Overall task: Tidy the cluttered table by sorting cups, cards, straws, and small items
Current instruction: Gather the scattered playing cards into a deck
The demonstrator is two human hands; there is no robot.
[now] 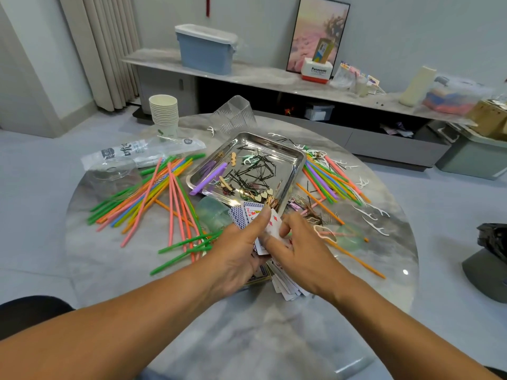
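Note:
My left hand [238, 250] and my right hand [301, 250] meet over a pile of playing cards [285, 283] at the near middle of the round marble table [247, 325]. Both pinch a small fan of cards [253, 213], a red king showing on top. Behind them lies a steel tray [296, 160] holding hairpins, a purple straw and small wooden shapes. Coloured straws [153, 193] spread at the left, and a second bunch of straws [329, 179] lies at the right. A stack of paper cups [164, 116] stands at the far left.
A clear plastic cup [236, 113] lies tipped behind the tray. A clear lid and a plastic bag [131, 154] rest at the left. Two green translucent cups [214, 212] and white floss picks [370, 215] lie around the cards. A low cabinet [274, 80] runs behind.

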